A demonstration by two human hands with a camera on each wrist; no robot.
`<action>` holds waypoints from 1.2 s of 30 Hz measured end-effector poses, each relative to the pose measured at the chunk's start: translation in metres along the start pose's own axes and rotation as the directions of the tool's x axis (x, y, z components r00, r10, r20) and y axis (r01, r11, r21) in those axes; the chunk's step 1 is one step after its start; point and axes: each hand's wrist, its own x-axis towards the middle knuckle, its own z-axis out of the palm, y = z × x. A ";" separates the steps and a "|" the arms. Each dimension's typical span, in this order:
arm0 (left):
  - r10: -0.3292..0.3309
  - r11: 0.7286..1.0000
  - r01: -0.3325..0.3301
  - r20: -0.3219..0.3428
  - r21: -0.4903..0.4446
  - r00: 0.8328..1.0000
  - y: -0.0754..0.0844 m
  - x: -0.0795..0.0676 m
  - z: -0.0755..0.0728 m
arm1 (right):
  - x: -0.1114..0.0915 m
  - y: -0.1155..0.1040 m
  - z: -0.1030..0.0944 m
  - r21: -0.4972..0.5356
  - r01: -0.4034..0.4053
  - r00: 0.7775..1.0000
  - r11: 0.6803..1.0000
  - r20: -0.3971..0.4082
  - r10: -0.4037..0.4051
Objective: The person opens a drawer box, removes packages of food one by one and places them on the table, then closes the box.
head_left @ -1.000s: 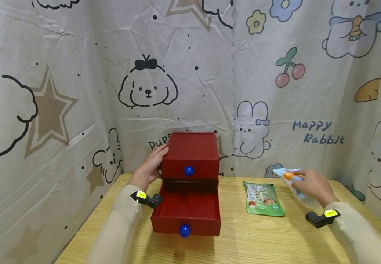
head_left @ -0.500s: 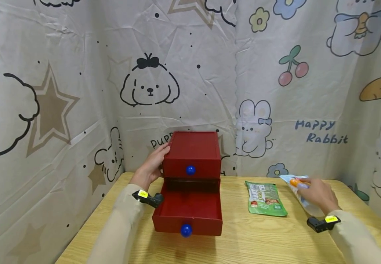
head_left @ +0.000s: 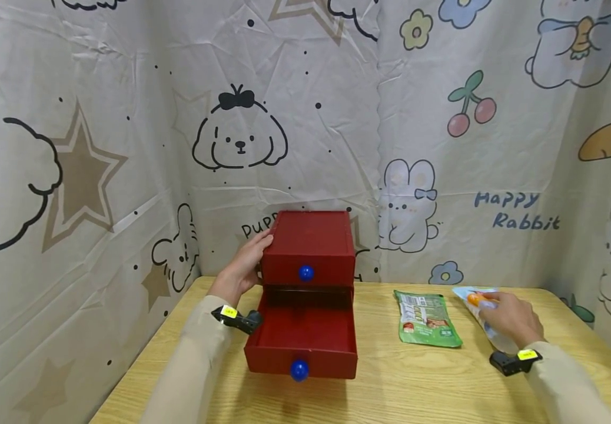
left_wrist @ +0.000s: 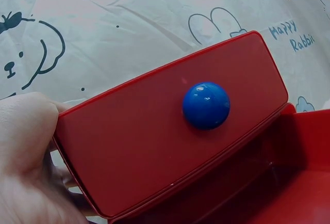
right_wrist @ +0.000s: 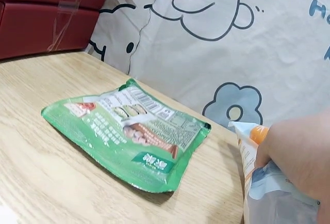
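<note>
A red two-drawer box [head_left: 313,235] with blue round knobs stands on the table, its lower drawer [head_left: 305,330] pulled out and nothing visible inside. My left hand [head_left: 242,265] rests against the box's left side, fingertips at the top edge; the left wrist view shows the thumb side at the upper drawer front [left_wrist: 139,146]. On the right, my right hand [head_left: 514,318] pinches a light blue and white packet [head_left: 488,330] with an orange patch. The packet is at the tabletop, partly covered by the hand. A green food pouch [head_left: 427,321] lies flat to its left.
The wooden table [head_left: 390,388] is backed by a printed cloth [head_left: 326,147] that also hangs at the left and right. Clear tape [right_wrist: 64,17] shows on the box's side in the right wrist view.
My right hand has lowered the blue and white packet to the table and moved slightly right. My left hand stays against the box. The view shifts slightly.
</note>
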 end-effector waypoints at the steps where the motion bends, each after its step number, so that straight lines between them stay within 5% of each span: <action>1: 0.002 1.000 -0.002 0.001 0.002 1.000 0.000 0.000 0.000 | 0.000 0.001 0.001 -0.003 -0.005 1.000 1.000 0.001 0.005; 22: 0.009 1.000 -0.009 0.005 0.007 1.000 0.004 -0.002 0.000 | 0.004 0.007 0.006 -0.001 -0.014 1.000 1.000 0.011 0.014; 36: 0.013 1.000 -0.013 0.001 0.012 1.000 0.001 -0.001 0.000 | 0.006 0.009 0.017 -0.053 0.063 0.998 0.997 0.011 -0.062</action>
